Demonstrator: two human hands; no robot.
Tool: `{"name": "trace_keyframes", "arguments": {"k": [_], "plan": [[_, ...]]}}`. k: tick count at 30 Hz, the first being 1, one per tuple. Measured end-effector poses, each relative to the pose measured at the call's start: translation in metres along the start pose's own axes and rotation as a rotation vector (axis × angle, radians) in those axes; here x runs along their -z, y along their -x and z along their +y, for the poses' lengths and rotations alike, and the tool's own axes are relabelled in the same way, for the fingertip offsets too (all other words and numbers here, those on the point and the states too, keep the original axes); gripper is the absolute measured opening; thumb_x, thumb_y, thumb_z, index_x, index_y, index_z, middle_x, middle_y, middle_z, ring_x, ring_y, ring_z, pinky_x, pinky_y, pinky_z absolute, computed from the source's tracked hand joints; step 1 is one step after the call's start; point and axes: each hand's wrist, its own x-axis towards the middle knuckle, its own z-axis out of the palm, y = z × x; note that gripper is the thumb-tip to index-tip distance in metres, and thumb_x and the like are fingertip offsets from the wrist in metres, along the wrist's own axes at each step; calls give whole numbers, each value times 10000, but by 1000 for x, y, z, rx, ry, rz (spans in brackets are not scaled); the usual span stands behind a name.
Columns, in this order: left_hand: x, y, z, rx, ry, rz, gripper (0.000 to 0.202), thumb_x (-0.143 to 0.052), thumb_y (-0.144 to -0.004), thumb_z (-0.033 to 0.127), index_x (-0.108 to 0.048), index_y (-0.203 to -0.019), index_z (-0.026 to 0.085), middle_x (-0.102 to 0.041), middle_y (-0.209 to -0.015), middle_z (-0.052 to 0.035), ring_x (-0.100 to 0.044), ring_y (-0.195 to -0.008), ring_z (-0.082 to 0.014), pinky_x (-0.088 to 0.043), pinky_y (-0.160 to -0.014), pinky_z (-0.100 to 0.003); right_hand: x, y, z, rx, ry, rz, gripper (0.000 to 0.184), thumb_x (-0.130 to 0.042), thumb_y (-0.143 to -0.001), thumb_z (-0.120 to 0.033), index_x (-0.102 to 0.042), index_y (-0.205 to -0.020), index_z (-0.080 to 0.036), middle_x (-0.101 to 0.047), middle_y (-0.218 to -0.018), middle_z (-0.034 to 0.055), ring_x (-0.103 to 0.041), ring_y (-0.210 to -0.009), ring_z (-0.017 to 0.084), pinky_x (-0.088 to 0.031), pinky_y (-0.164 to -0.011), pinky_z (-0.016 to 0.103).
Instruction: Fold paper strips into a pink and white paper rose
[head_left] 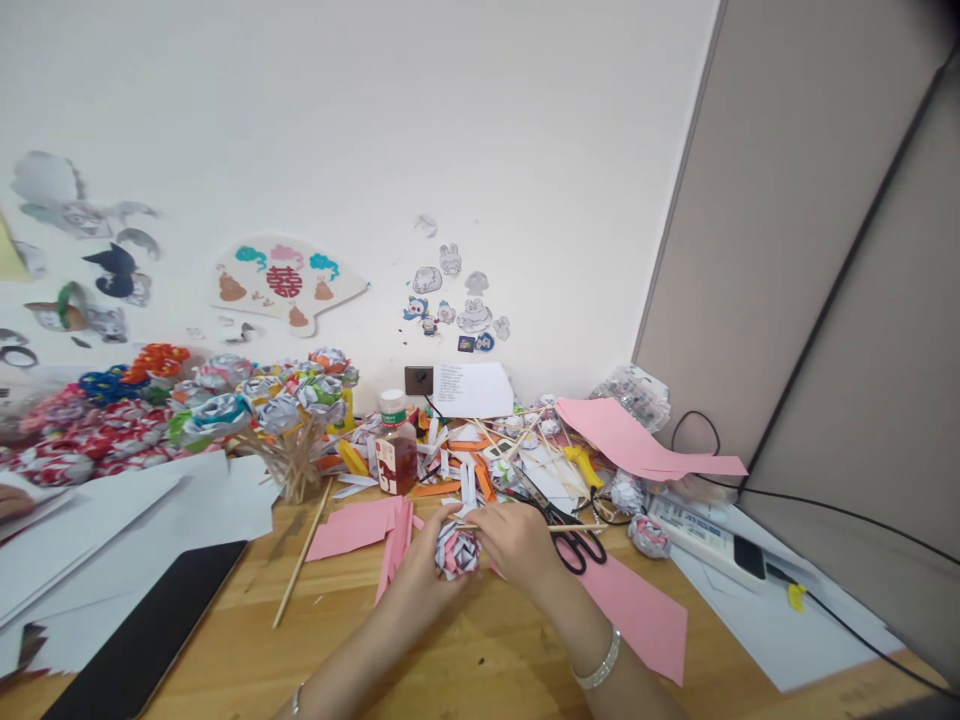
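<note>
Low at the centre, my left hand [425, 568] is closed around the side of a paper flower [457, 552] of folded white, grey and pink strips. My right hand [519, 545] is closed at the flower's other side, its fingertips against a thin wooden stick [581, 527]. The stick lies level across the flower's top edge and sticks out to the right. Whether it is fixed to the flower I cannot tell. Beside my right hand lie black-handled scissors [577, 548] and a pink paper sheet [637, 610]. Pink paper strips [397, 545] lie next to my left hand.
Finished paper flowers on sticks [279, 410] stand in a bunch at the left back. A jar [396, 445] stands amid paper scraps. A black tablet-like slab [154, 635], white sheets [112, 530], a loose stick [302, 555] and a power strip [705, 540] surround the work area. Another person's hand [13, 502] shows far left.
</note>
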Motion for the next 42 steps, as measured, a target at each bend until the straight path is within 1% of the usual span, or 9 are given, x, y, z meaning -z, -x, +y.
{"name": "trace_keyframes", "arguments": {"k": [5, 9, 13, 18, 23, 30, 35, 38, 42], "plan": [[0, 0, 1, 5, 14, -25, 595, -619, -603, 124, -480, -1179, 180, -635, -1127, -101, -610, -1007, -249, -491, -858, -361, 1, 0, 1, -33, -73, -109, 233, -477, -841, -115, -647, -984, -185, -698, -732, 31, -624, -636, 158, -394, -570, 242], [3, -2, 1, -50, 48, -36, 486, -606, -610, 100, -544, -1082, 197, -656, -1061, -67, -613, -974, -236, -492, -842, -353, 11, -3, -2, -223, -309, -101, 264, -463, -852, -112, -661, -991, -219, -716, -898, 24, -646, -766, 144, -432, -679, 225], [6, -3, 0, -49, 56, -13, 445, -620, -613, 110, -554, -1045, 192, -651, -1019, -60, -619, -912, -220, -496, -802, -348, 20, -7, -6, -407, -444, -44, 236, -452, -873, -163, -667, -963, -197, -708, -882, 37, -631, -752, 145, -430, -657, 218], [6, -3, -3, -70, 43, 28, 375, -659, -620, 170, -565, -982, 182, -655, -944, -57, -620, -856, -220, -499, -762, -351, 20, -10, -12, -395, -525, -101, 207, -486, -838, -144, -686, -842, -194, -681, -739, 2, -582, -644, 123, -395, -601, 198], [5, -1, -2, -78, 22, 40, 436, -675, -621, 172, -559, -1040, 189, -659, -1011, -82, -620, -919, -238, -496, -800, -372, 18, -10, -13, -379, -576, -128, 210, -475, -843, -160, -674, -785, -191, -639, -670, -11, -541, -600, 117, -371, -565, 197], [10, 1, 4, -42, -8, 149, 368, -710, -623, 290, -544, -937, 189, -642, -879, -43, -631, -745, -205, -513, -670, -329, 16, -8, -4, -604, -554, -5, 206, -471, -875, -285, -622, -787, -176, -573, -647, -14, -479, -587, 118, -337, -543, 208], [13, 1, 6, -46, 34, 215, 377, -716, -618, 351, -528, -900, 186, -627, -843, -40, -624, -755, -214, -507, -663, -329, 17, -11, -10, -552, -627, -92, 189, -498, -846, -263, -621, -734, -173, -549, -627, -24, -466, -587, 111, -337, -555, 205], [13, 1, 6, -27, 65, 200, 378, -720, -613, 349, -521, -887, 181, -620, -838, -36, -621, -744, -206, -505, -655, -321, 15, -12, -14, -560, -655, -67, 142, -519, -812, -232, -640, -774, -166, -589, -672, -6, -499, -606, 119, -359, -566, 209], [9, 0, 3, -23, 105, 93, 481, -760, -567, 326, -529, -960, 176, -629, -916, -60, -627, -816, -227, -510, -708, -340, 10, -11, -13, -606, -628, -29, 132, -521, -794, -218, -643, -806, -167, -611, -693, 8, -517, -601, 130, -378, -568, 221]]}}
